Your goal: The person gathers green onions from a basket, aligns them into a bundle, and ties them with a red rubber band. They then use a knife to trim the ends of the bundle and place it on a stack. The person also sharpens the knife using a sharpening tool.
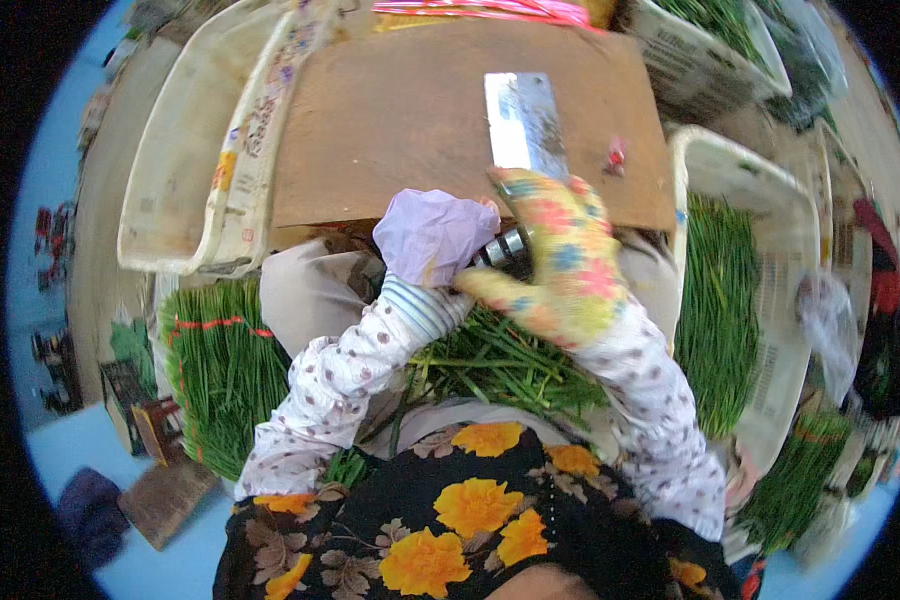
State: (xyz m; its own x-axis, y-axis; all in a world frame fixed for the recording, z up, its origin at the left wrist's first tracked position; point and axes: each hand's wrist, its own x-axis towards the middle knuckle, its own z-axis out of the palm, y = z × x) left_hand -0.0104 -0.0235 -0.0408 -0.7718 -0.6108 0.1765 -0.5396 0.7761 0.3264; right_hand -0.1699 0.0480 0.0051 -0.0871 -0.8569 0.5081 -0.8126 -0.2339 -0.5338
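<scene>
My left hand [436,234] wears a thin lilac glove and looks curled, its fingers hidden. Close beside it is my right hand [570,255] in a yellow flowered glove, blurred, its thumb spread towards the left wrist. Between the hands shows a dark, silver-banded cylindrical piece [502,249]; whether either hand grips it is unclear. Beyond the right hand, a cleaver blade [526,124] lies over the brown board [390,127], its handle end hidden by that hand. Loose green stalks [510,360], like garlic chives, lie below my hands.
A pale plastic crate [217,150] stands left of the board. Another crate [787,300] at right holds long green stalks [716,315]. A bundle of stalks [225,360] with red ties stands at left. Pink-red strips [487,9] lie past the board; a small red item [615,157] is on it.
</scene>
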